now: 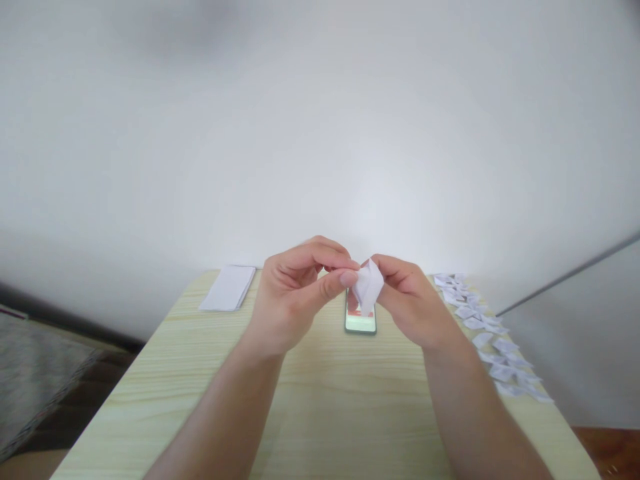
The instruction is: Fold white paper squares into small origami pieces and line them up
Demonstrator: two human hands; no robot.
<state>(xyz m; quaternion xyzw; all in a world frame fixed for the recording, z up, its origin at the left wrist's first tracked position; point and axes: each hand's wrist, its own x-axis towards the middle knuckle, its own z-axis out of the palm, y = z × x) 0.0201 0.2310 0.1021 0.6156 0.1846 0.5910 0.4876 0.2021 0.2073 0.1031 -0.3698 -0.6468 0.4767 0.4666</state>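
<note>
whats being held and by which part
A folded white paper: the left hand pinches its upper left edge; the right hand meets its right side, grip partly hidden.

No legible lettering is showing.
Between and just below the left grip [291, 300] and the right grip [413, 297], a phone screen [361, 322] is glowing red and pale, partly hidden; any writing there is appearing too small and blurred.
</note>
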